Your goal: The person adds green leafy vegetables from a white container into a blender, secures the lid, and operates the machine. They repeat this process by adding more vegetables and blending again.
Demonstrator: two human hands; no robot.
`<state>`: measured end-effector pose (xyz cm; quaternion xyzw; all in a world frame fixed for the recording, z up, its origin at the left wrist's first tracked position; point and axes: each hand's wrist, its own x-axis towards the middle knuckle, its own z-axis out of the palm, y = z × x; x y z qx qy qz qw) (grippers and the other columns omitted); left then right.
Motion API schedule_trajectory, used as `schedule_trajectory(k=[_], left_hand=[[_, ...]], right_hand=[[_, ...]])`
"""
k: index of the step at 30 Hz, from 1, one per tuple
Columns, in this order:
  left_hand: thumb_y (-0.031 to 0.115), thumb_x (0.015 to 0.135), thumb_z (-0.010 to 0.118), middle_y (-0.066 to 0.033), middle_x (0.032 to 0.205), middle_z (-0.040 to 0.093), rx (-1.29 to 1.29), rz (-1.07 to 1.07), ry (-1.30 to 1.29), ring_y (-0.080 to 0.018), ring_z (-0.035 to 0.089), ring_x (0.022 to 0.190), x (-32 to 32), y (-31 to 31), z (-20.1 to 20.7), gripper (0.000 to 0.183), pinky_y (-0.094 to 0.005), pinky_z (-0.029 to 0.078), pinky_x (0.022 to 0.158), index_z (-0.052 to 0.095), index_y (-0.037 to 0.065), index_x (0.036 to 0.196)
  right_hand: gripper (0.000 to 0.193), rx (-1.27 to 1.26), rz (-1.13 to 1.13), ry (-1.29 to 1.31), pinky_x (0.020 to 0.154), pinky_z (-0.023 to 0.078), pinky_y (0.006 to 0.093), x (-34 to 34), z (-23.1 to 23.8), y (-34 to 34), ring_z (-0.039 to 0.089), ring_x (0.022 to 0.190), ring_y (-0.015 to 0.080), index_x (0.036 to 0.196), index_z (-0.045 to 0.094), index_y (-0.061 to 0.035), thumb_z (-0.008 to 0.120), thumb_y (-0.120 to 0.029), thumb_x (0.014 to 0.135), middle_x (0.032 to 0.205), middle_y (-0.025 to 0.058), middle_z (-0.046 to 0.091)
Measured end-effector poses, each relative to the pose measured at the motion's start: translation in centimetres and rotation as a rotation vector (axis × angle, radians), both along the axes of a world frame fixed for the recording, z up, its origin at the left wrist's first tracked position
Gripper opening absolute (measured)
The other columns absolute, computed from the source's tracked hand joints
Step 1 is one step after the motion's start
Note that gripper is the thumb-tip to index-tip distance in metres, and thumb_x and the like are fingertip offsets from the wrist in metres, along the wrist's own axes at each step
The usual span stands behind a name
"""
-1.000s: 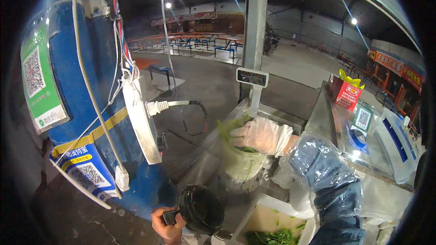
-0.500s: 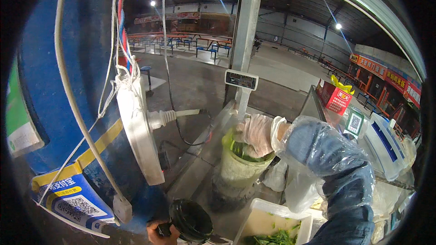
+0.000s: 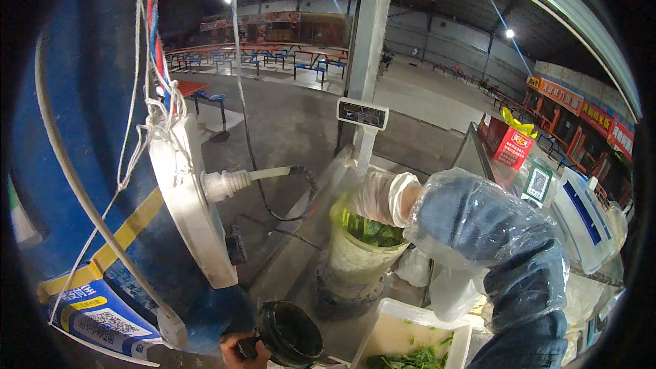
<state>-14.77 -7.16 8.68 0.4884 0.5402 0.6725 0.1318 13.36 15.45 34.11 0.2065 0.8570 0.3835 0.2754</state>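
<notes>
At the lower edge, my left hand (image 3: 242, 351) is closed around the dark handle of a small, deep black pan (image 3: 292, 335). My right hand (image 3: 378, 198), in a thin translucent glove, is over the far left part of a pale bucket (image 3: 359, 260). Motion smears its fingers, and I cannot make out whether they grip anything. Green leafy vegetables (image 3: 376, 231) fill the bucket's top. Clear plastic covers my blue right sleeve. Nearer me, a white tub (image 3: 369, 338) contains cut greens (image 3: 417, 358) and cloudy liquid.
Left, a white power strip (image 3: 195, 212) with a thick plug hangs by cords against a blue drum-like surface (image 3: 89, 164). A scale display (image 3: 362, 114) stands behind the bucket. Right are a red box (image 3: 509, 154), a framed code sign (image 3: 538, 182) and a blue-and-white container (image 3: 581, 212).
My right hand has shifted left and up over the bucket, exposing more greens. The left hand still holds the pan. The power strip appears farther left as the view shifts.
</notes>
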Motion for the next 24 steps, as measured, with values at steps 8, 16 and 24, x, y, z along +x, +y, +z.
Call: schedule_trajectory(k=[8,16,24], left_hand=[[0.013,0.074,0.073,-0.011,0.094,0.057,-0.038,-0.006,0.124,-0.0249,0.055,0.085,-0.5,0.0,0.3,0.034,-0.0403,0.047,0.077,0.052,0.009,0.102],[0.014,0.074,0.071,-0.0118,0.095,0.058,0.303,-0.421,-0.833,-0.0251,0.056,0.083,1.9,-0.1,2.8,0.034,-0.0394,0.048,0.073,0.053,0.009,0.102],[0.012,0.072,0.07,-0.0117,0.091,0.059,-0.155,-0.03,0.116,-0.0239,0.056,0.083,-0.3,0.0,1.7,0.033,-0.0382,0.047,0.075,0.053,0.007,0.1]], right_hand=[[0.02,-0.504,-0.357,0.191,0.066,0.05,0.0338,3.3,-2.0,2.5,0.062,0.079,0.027,0.092,0.062,-0.0084,0.062,-0.017,0.074,0.081,0.0094,0.063],[0.015,-0.328,-0.495,0.282,0.069,0.052,0.036,3.0,0.8,-0.4,0.063,0.083,0.0296,0.083,0.065,-0.0091,0.066,-0.015,0.069,0.084,0.0084,0.065],[0.005,-0.28,-0.104,0.209,0.049,0.049,0.0344,0.5,-3.0,-1.0,0.063,0.061,0.0245,0.061,0.067,-0.0091,0.066,-0.011,0.057,0.064,0.0055,0.064]])
